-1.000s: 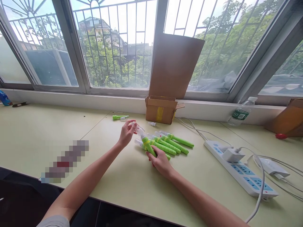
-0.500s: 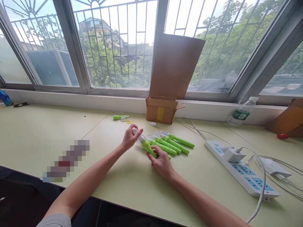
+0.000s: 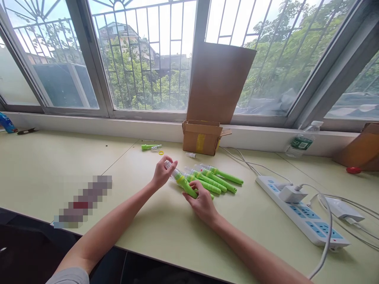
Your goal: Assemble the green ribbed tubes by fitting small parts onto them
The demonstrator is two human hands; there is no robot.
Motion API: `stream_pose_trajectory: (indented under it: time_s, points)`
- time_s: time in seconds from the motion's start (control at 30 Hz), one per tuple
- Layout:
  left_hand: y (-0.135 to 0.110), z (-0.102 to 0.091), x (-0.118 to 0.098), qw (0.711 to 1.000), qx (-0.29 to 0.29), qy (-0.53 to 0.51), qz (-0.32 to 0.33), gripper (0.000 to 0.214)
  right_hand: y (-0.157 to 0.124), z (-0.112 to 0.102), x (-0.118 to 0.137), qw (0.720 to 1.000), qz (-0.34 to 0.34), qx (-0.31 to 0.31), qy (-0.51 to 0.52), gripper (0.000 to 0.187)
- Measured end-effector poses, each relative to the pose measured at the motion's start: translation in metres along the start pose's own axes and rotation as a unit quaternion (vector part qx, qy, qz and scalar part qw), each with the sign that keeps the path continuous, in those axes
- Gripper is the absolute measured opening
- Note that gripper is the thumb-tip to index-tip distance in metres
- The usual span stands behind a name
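Both my hands hold one green tube-shaped piece with a yellow ring and a clear top, tilted above the table. My left hand is closed round the clear end. Lower down, my right hand grips the green body. Several similar green pieces with clear tops lie side by side just beyond and to the right of my right hand. Farther back rest a short green part, a clear part, a loose yellow ring and a small clear-and-white part.
An open cardboard box stands against the window ledge. On the right lie a white power strip with plugs, cables and a white adapter. A plastic bottle and a red object are behind. A blurred-out item lies on the left.
My left hand has shifted very slightly at the clear end. Otherwise the hands, the held piece and the things on the table look the same.
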State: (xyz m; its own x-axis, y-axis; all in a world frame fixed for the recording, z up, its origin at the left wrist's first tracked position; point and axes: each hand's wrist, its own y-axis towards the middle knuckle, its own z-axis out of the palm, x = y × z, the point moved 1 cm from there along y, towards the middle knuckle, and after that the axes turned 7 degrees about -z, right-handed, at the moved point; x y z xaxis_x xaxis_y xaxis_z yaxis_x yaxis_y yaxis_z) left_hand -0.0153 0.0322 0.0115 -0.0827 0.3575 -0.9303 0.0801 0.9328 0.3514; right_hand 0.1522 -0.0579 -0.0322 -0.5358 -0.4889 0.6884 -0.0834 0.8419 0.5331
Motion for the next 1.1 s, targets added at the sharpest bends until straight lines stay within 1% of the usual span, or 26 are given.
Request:
stream_pose_trajectory:
  time_s: [0.17,0.43,0.6,0.73,0.9,0.97,1.1]
  points:
    - [0.0008,0.0009,0.0008,1.0,0.019,-0.016,-0.008,0.032,0.0001,-0.0013,0.0039,0.999,0.003,0.006,0.031,0.017]
    - [0.004,0.0033,0.0013,0.992,0.055,-0.105,-0.047,0.049,0.0012,-0.0032,0.0073,0.999,0.017,-0.009,0.046,0.026]
    - [0.0039,0.0038,0.0006,0.983,0.073,-0.148,-0.086,0.053,0.0006,-0.0027,0.0073,0.997,0.046,-0.002,0.069,0.031]
    - [0.0042,0.0036,0.0016,0.976,0.086,-0.169,-0.108,0.055,0.0011,-0.0022,0.0059,0.995,0.055,0.008,0.08,0.032]
    - [0.004,0.003,0.003,0.972,0.103,-0.177,-0.119,0.052,0.0032,-0.0027,0.004,0.997,0.048,0.022,0.057,0.032]
    - [0.0034,0.0033,0.0025,0.97,0.112,-0.177,-0.123,0.052,0.0034,-0.0027,0.0025,0.998,0.039,0.014,0.037,0.03]
    - [0.0028,0.0044,0.0003,0.968,0.112,-0.178,-0.137,0.05,0.0022,-0.002,-0.0007,0.999,0.039,-0.01,0.012,0.034]
